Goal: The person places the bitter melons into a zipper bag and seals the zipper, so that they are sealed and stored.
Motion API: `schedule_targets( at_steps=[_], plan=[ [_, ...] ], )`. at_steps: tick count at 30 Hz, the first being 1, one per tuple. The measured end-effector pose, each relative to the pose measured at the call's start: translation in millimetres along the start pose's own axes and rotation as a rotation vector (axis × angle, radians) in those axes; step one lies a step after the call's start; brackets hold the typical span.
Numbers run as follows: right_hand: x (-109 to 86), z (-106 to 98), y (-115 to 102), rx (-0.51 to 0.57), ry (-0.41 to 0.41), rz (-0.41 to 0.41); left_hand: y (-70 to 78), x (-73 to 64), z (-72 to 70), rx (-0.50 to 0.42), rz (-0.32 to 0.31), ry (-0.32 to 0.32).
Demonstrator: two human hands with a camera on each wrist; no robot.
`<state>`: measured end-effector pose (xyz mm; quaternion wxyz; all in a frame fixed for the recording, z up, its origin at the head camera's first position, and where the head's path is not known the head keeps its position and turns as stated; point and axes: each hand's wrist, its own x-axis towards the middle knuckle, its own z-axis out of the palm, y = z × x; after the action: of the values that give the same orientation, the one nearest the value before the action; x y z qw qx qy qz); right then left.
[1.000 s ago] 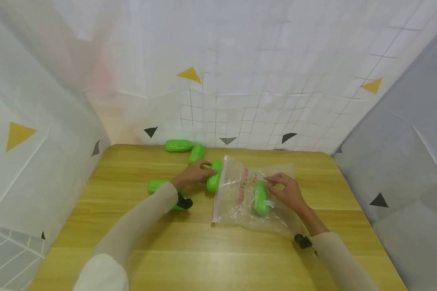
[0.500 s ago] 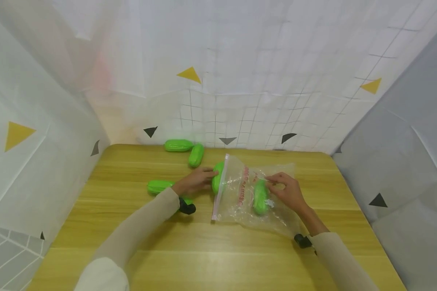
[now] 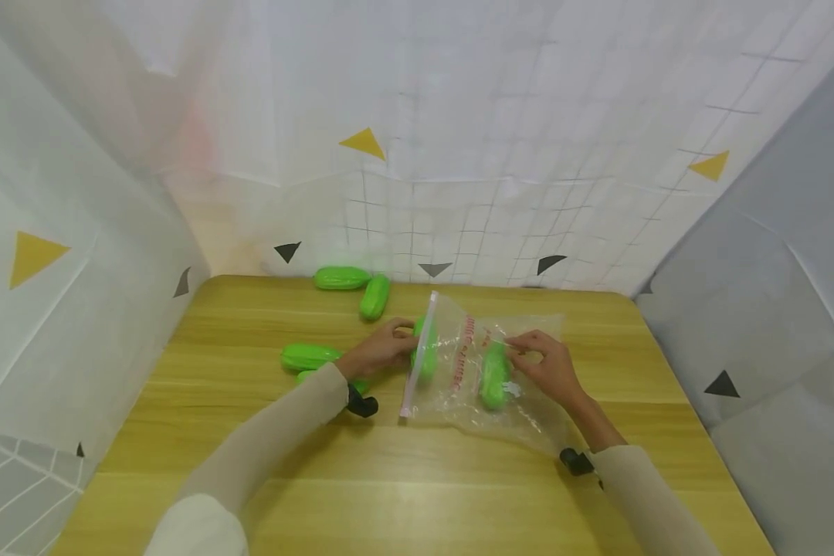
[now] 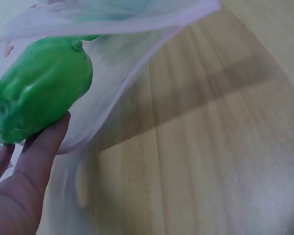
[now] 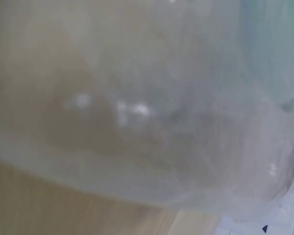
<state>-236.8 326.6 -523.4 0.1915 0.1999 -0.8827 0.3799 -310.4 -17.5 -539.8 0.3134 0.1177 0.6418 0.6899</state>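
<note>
My left hand [image 3: 382, 347] grips a green plastic cucumber [image 4: 39, 88] at the mouth of a clear zip bag [image 3: 452, 405]. In the left wrist view, its stubby end points in between the bag's parted pink-edged lips, with fingers beneath it. Another cucumber [image 3: 493, 382] lies inside the bag, showing through the film. Over that one, my right hand [image 3: 547, 363] pinches the bag's upper film between thumb and fingers. Cloudy film fills most of the right wrist view, so the fingertips are hidden there.
Two cucumbers touch near the table's back edge, one lying crosswise [image 3: 342, 278] and one slanting [image 3: 374, 299]. Left of the bag lies another cucumber [image 3: 309, 357], beside one [image 3: 307, 376] partly covered by the left sleeve. White sheeting [image 3: 459, 154] hangs behind the wooden table [image 3: 417, 502].
My left hand has moved the cucumber rightward from beside the bag's edge into its mouth, so film now overlaps it. The right hand stays in place, pinching the film.
</note>
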Motion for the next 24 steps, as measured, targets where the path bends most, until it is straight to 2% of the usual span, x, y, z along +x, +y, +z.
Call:
schedule_targets(
  at_steps=[4, 11, 19, 21, 24],
  plan=[
    [0.5, 0.5, 0.9, 0.009, 0.009, -0.020, 0.0, 0.2, 6.1, 0.063, 0.022, 0.030],
    [1.8, 1.3, -1.3, 0.019, 0.006, -0.024, -0.6, 4.7, 18.2, 0.116, 0.037, 0.004],
    [5.9, 2.3, -3.9, 0.004, -0.007, -0.032, -0.1, 11.7, 33.6, 0.256, 0.091, 0.032],
    [6.5, 2.3, -4.0, 0.011, -0.010, -0.032, -2.1, 13.7, 35.8, 0.254, 0.111, 0.029],
    [7.1, 2.7, -4.1, 0.018, -0.012, -0.030, -7.7, 15.9, 37.5, 0.194, 0.148, -0.002]
  ],
)
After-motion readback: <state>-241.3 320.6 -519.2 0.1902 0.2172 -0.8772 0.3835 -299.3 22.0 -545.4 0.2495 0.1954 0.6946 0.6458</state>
